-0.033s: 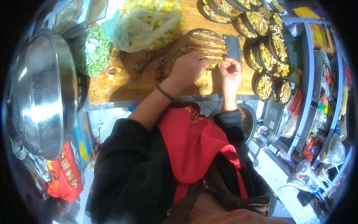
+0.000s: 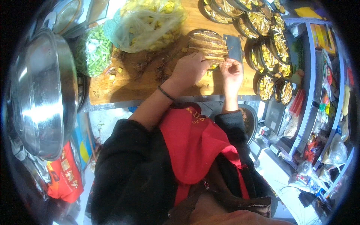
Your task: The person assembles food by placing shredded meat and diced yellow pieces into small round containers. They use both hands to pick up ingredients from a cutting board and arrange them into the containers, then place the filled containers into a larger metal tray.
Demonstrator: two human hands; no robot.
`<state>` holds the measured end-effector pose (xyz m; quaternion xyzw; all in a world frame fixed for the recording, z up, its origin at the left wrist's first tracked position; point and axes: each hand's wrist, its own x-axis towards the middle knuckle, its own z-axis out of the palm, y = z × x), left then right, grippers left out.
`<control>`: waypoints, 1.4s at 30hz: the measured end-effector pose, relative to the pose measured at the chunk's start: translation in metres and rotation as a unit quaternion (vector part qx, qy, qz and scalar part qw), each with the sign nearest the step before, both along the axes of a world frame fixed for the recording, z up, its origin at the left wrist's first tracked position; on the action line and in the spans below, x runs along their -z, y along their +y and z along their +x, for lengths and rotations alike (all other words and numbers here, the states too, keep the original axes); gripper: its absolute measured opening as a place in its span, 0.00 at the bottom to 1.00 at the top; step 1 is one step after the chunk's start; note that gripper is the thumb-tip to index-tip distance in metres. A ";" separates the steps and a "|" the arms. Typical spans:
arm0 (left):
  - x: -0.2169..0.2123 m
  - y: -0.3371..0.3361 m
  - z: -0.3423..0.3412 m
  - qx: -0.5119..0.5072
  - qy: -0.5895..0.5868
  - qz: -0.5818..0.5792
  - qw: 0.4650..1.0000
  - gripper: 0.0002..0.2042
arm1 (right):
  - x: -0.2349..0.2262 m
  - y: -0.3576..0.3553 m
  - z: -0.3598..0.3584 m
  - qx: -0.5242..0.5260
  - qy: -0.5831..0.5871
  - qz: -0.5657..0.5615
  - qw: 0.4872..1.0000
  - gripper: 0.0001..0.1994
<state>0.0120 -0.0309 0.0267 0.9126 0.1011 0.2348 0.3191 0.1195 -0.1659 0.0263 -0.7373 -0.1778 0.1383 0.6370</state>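
A round dark dish (image 2: 190, 34) holds rows of brown slices (image 2: 208, 44) with pale yellow strips between them. Over its near side, my left hand (image 2: 189, 70) has curled fingers closed on the left end of a yellow strip (image 2: 214, 58). At the strip's other end, my right hand (image 2: 231, 71) pinches with thumb and fingertips; the exact contact is too small to make out. Beside the dish, just beyond my right hand, lies a dark flat blade (image 2: 233, 45), probably a cleaver. Small yellow pieces lie on the wooden board (image 2: 138, 88) under my hands.
Several dark bowls (image 2: 267, 87) of pale strips and yellow chunks crowd the board's right side. Clear bags of yellow chunks (image 2: 153, 26) and chopped greens (image 2: 95, 52) sit at the back left. A big steel pan (image 2: 45, 93) stands left; a shelf rack (image 2: 305, 93) stands right.
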 end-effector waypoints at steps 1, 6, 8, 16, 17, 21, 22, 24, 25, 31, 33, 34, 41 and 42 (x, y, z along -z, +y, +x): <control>0.001 -0.001 -0.001 -0.001 -0.004 0.000 1.000 0.06 | 0.001 -0.001 0.000 0.000 -0.008 -0.011 1.000 0.12; 0.005 0.000 -0.001 0.008 -0.027 -0.002 1.000 0.06 | 0.009 -0.005 0.001 0.043 -0.004 0.004 0.999 0.10; 0.005 0.001 -0.001 0.010 -0.024 -0.005 1.000 0.06 | 0.014 -0.007 0.003 0.050 0.015 0.026 0.998 0.09; -0.013 0.000 0.008 -0.003 -0.049 -0.517 0.855 0.17 | 0.003 -0.014 0.000 0.086 0.013 0.028 0.996 0.06; -0.015 0.002 0.012 0.022 -0.077 -0.684 0.725 0.21 | -0.003 -0.013 -0.003 0.083 0.008 0.019 0.996 0.06; -0.023 0.001 0.012 0.075 -0.091 -0.851 0.512 0.31 | -0.031 -0.007 -0.024 -0.059 0.013 0.003 0.998 0.11; -0.024 0.000 0.011 0.065 -0.085 -0.855 0.508 0.31 | -0.035 -0.002 -0.031 -0.086 0.022 0.025 0.996 0.13; -0.027 -0.003 0.009 0.047 -0.075 -0.860 0.503 0.31 | -0.042 0.006 -0.039 -0.084 0.011 -0.035 0.996 0.15; -0.028 -0.003 0.008 0.053 -0.080 -0.866 0.491 0.30 | -0.044 0.011 -0.040 -0.061 0.035 -0.073 0.995 0.16; -0.020 -0.008 -0.002 0.091 -0.107 -0.865 0.482 0.24 | -0.056 0.009 -0.049 -0.084 -0.197 -0.258 0.942 0.11; -0.015 -0.012 -0.004 0.112 -0.080 -0.806 0.576 0.22 | -0.054 0.008 -0.049 -0.068 -0.212 -0.263 0.939 0.09; -0.013 -0.013 -0.004 0.121 -0.065 -0.769 0.624 0.21 | -0.052 0.007 -0.049 -0.061 -0.223 -0.262 0.937 0.09; -0.010 -0.013 -0.009 0.091 0.026 -0.582 0.808 0.15 | -0.038 -0.007 -0.044 -0.057 0.020 -0.102 0.993 0.06; -0.011 -0.012 -0.009 0.084 0.051 -0.555 0.826 0.14 | -0.038 -0.011 -0.043 -0.062 0.034 -0.086 0.994 0.06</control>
